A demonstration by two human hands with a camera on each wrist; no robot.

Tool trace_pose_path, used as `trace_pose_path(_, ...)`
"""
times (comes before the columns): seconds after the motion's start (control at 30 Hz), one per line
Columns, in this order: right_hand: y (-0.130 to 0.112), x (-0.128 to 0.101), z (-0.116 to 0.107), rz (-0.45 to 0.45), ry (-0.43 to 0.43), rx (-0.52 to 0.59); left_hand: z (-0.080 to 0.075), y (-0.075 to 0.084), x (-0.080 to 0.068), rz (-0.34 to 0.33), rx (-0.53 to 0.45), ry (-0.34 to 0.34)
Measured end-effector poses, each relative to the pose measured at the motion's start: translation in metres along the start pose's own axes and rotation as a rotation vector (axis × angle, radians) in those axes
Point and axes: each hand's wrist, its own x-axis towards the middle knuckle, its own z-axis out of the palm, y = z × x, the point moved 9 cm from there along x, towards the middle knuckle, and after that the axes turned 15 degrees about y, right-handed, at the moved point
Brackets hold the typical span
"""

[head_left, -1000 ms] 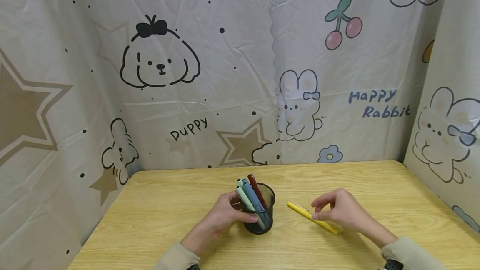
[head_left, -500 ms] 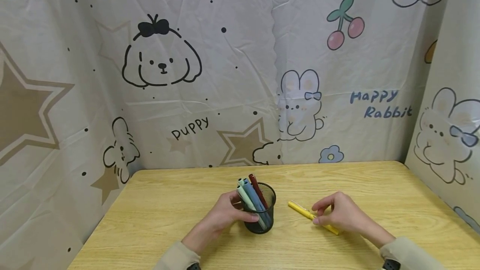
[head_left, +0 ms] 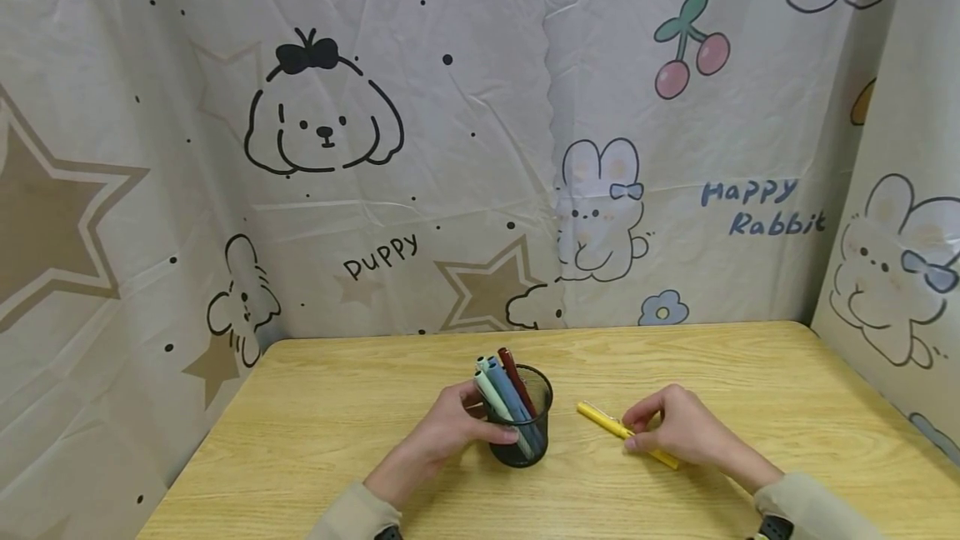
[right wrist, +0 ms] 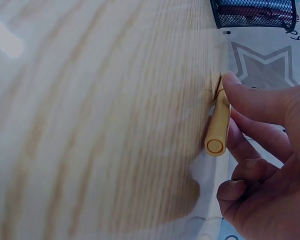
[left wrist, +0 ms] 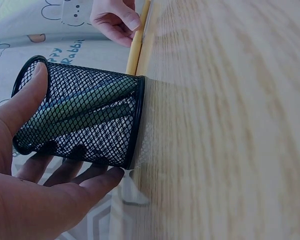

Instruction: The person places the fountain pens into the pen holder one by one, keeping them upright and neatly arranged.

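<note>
Left hand: left hand (head_left: 442, 433) curled round the black mesh pen cup (head_left: 525, 432), thumb on one side of the wall and fingers on the other, gripping it upright on the table (head_left: 337, 440).
Right hand: right hand (head_left: 675, 432) with thumb and fingertips closed on the yellow pen (head_left: 624, 433), which lies flat on the table just right of the cup.
Pen cup contents: pale green pen (head_left: 489, 394), blue pen (head_left: 506, 394) and dark red pen (head_left: 513, 373), all leaning toward the far left, tops above the rim.
Head view only: the whole layout, with cup near table centre, yellow pen beside it but apart from it, both sleeves at the lower edge, and the printed cloth backdrop (head_left: 450, 148) on three sides.
Left wrist view only: the cup's mesh (left wrist: 85, 117) close up, pen barrels showing through it, fingertips (left wrist: 107, 176) wrapped to the base; the other hand (left wrist: 115, 20) and the yellow pen (left wrist: 137, 42) seen in the distance.
Right wrist view only: the round butt end of the yellow pen (right wrist: 216, 145) facing the camera, a fingertip (right wrist: 235, 87) pressed on the barrel; the cup's base (right wrist: 252, 15) at the top edge.
Legible writing: "Puppy" (head_left: 378, 257) under the dog drawing; "Happy Rabbit" (head_left: 761, 208) beside the rabbit drawing.
Pen markings: none readable in any view.
</note>
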Motion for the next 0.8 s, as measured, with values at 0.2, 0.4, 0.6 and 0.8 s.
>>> trace_pose_path(0.2,0.0023,0.0004,0.0012,0.013,-0.002,0.0,0.0,0.0001,0.0006,0.003,-0.001,0.0)
trace_pose_path(0.4,0.0053,0.0002,0.0026,0.03,0.002,-0.014,0.0001,0.0,0.001,0.006,-0.004,0.002)
trace_pose_path(0.6,0.0048,0.0,0.0031,0.023,-0.014,0.012,0.0007,0.0,0.0007,0.01,-0.01,-0.004)
trace_pose_path(0.8,0.006,0.0004,0.003,0.017,-0.026,0.032,0.001,0.0,0.001,0.012,-0.017,-0.009)
